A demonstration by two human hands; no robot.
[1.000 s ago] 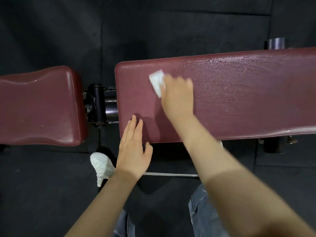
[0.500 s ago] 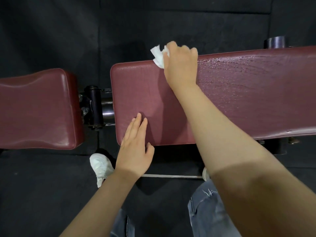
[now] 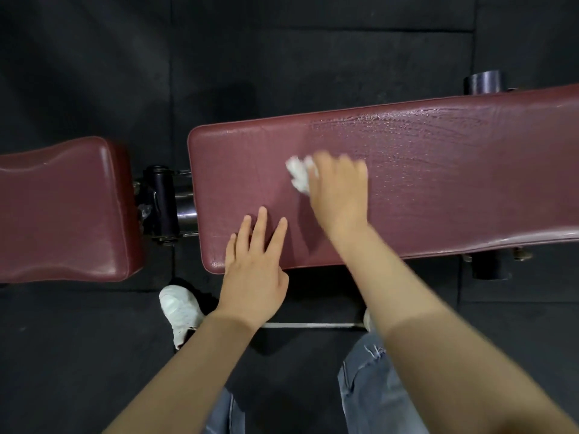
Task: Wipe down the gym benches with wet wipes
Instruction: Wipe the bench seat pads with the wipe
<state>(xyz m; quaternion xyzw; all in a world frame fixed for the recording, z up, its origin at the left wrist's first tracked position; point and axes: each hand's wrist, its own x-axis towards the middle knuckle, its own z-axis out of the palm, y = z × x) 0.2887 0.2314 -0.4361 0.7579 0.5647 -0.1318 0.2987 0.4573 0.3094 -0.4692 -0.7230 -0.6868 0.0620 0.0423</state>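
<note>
A: Where does the wet wipe [image 3: 299, 176] lie?

B: Crumpled on the long maroon bench pad [image 3: 438, 183], near its middle width, under the fingertips of the right hand [image 3: 340, 191], which presses it down. The fingers are blurred, so whether they curl round the wipe cannot be told.

A: And the left hand [image 3: 255, 267]?

B: Flat, fingers straight and slightly spread, resting on the pad's near edge by its left end.

A: The surface?

B: Wet streaks glisten to the right of the wipe. A separate seat pad [image 3: 62, 211] lies left, beyond the black hinge [image 3: 161, 203]. A white shoe [image 3: 180, 310] stands on the dark floor [image 3: 78, 355].
</note>
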